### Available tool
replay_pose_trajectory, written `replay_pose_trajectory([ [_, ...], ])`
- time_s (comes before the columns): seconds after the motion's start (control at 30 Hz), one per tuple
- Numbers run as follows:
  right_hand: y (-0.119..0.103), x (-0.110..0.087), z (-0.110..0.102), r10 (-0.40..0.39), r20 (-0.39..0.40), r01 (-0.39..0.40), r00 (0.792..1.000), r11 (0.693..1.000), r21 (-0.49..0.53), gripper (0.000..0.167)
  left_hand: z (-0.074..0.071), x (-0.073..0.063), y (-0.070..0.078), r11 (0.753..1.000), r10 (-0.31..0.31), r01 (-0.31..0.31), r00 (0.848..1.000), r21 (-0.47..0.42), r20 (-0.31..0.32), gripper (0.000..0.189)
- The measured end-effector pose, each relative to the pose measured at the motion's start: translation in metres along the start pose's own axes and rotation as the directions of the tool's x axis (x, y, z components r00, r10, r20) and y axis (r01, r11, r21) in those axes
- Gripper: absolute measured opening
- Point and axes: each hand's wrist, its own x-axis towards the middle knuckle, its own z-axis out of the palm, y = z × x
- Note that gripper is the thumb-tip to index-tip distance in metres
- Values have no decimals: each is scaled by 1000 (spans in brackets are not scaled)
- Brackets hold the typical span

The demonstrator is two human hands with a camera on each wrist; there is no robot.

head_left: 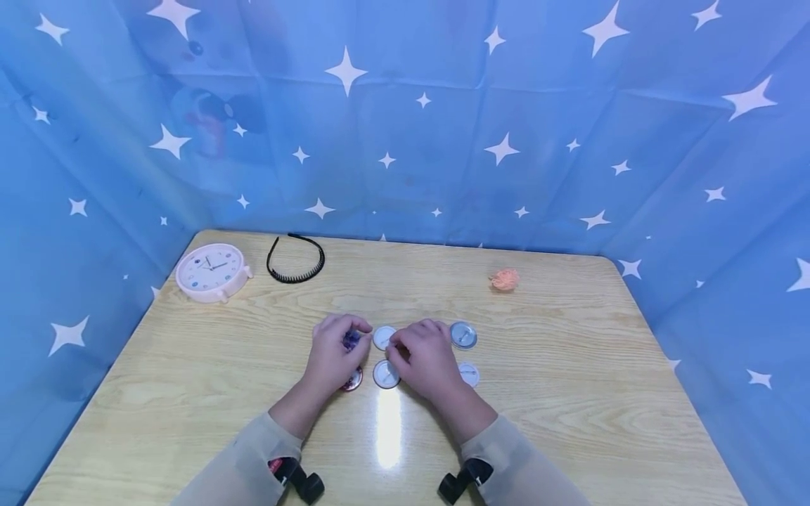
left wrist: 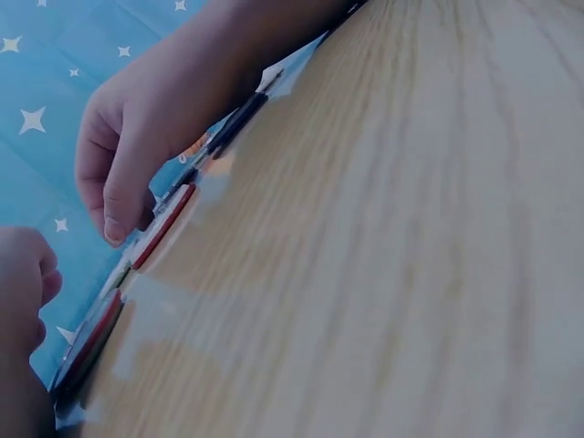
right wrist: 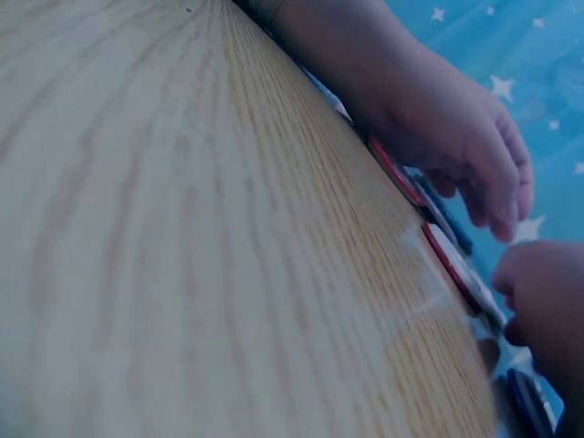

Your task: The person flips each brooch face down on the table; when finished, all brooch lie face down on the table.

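In the head view, my left hand [head_left: 335, 350] is over a dark purple pin badge [head_left: 351, 340], thumb and forefinger apart and loosely bent. A red-edged badge [head_left: 353, 379] lies partly under that hand's wrist. My right hand [head_left: 425, 355] has bent fingers at the edge of a white-backed badge [head_left: 382, 336]; whether they pinch it is hidden. Nearer me lies another pin-back badge [head_left: 386, 374], beside the right thumb. To the right of this hand are a silver-backed badge [head_left: 464, 335] and a white badge [head_left: 469, 374]. The left wrist view shows a red-rimmed badge [left wrist: 166, 224] near the right fingertips.
A pink clock [head_left: 211, 270] lies at the table's back left, next to a black toothed headband [head_left: 295, 274]. Towards the back right sits an orange-pink scrunchie [head_left: 504, 280]. Blue star-patterned cloth [head_left: 405, 126] hangs behind the wooden table [head_left: 569, 393].
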Motion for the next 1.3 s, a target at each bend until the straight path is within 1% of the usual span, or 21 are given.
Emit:
replay_pose_trajectory([
  [0.07,0,-1,1,-15,-11,15,1000,1000,-25,9,0,-3,0,1000,19,-19,1000,-3,-7,16],
  [0.17,-1,-1,1,-38,-39,37,999,998,-41,9,-1,-8,0,998,67,-67,998,11,-5,14],
  [0.3,-3,-3,0,-70,-58,68,996,997,-46,10,-4,-14,-3,984,172,-172,985,55,14,12],
  [0.37,-7,-3,0,-89,-52,87,995,995,-39,12,-9,-17,-4,974,209,-210,978,81,26,11],
  [0.43,-10,-4,1,-106,-48,104,993,994,-34,13,-14,-20,-5,969,225,-227,974,98,35,11],
  [0.5,-14,-5,3,-120,-42,119,992,993,-26,13,-21,-24,-5,966,229,-231,973,116,36,13],
  [0.67,-29,-13,6,-151,4,151,988,988,3,14,-40,-38,-7,969,188,-193,981,155,46,20],
  [0.77,-40,-17,7,-180,29,178,983,983,43,16,-50,-47,-8,973,155,-166,985,162,77,21],
  [0.83,-46,-19,8,-199,38,196,979,978,68,17,-55,-50,-9,974,146,-161,984,156,106,22],
  [0.97,-53,-21,10,-220,63,212,974,971,110,24,-58,-52,-9,975,147,-169,978,142,150,24],
  [1.07,-53,-21,11,-222,56,214,974,970,117,27,-59,-52,-9,974,148,-172,975,144,164,25],
  [1.13,-52,-21,13,-223,39,218,974,970,112,29,-59,-52,-9,973,139,-165,976,159,165,28],
  [1.3,-51,-20,14,-212,6,210,977,973,94,32,-60,-53,-8,967,78,-118,981,227,178,39],
])
